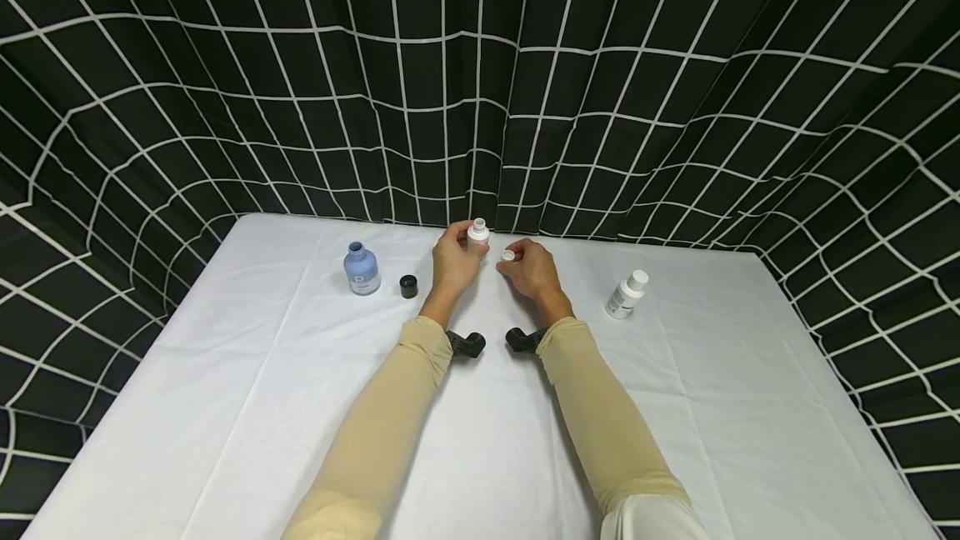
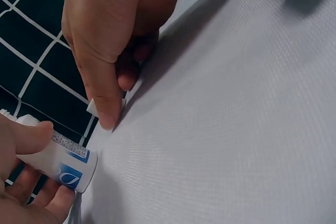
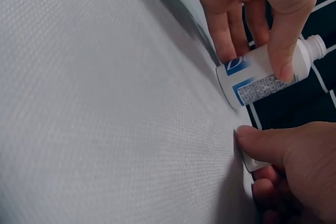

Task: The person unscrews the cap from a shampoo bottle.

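My left hand (image 1: 455, 263) grips a small white bottle (image 3: 257, 74) with a blue-and-white label, its threaded neck uncovered. In the head view the bottle stands upright near the back edge of the table. To its right, my right hand (image 1: 534, 271) pinches a white screw cap (image 1: 507, 256) between thumb and fingers, close to the cloth, with the cap's hollow side facing up. A short gap separates the cap from the bottle. The right wrist view shows the thumb over the cap (image 3: 254, 163), hiding much of it.
Left of my hands stand an uncapped blue bottle (image 1: 362, 270) and a black cap (image 1: 408, 287). A second white bottle (image 1: 627, 294), with its cap on, stands to the right. White cloth covers the table (image 1: 247, 357); a black curtain with white grid lines (image 1: 450, 90) hangs behind.
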### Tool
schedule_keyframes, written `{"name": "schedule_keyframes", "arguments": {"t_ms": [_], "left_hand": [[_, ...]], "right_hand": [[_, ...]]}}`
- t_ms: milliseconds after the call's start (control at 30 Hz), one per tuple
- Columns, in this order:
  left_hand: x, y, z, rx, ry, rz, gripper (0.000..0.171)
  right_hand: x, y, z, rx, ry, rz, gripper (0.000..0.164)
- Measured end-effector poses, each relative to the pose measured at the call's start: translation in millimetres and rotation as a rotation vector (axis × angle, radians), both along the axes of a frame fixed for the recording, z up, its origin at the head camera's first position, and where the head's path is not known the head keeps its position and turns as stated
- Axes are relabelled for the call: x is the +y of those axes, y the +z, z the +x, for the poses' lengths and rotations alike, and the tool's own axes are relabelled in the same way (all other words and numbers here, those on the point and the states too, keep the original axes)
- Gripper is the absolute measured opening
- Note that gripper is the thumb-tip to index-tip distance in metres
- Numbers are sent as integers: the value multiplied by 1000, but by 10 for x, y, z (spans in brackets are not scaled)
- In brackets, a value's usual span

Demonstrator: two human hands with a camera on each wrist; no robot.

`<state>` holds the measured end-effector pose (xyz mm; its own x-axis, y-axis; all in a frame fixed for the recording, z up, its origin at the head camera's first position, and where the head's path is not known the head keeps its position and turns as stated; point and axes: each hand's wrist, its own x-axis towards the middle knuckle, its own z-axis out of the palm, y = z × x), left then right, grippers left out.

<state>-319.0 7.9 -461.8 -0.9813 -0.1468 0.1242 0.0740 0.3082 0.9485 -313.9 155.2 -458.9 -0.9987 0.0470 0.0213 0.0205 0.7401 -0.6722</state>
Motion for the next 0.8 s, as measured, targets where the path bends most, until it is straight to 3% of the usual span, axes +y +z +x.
{"name": "schedule_keyframes", "arguments": {"t_ms": [133,300,533,667,800], "left_hand": [[-7,9,11,-4,-8,2,48],[12,47,51,16,-20,-30,57],[65,161,182,175,65,-86,63],[98,250,248,272,96,-49,62],[141,293,317,332,72,9,60]], "right_hand": [[-1,9,10,-3,18,7,36],[52,61,53,-16,76,46,51],[195,416,242,31,108,58,58],[300,640,408,73,63,-4,56],[444,769,599,122,6,-72,54]]}}
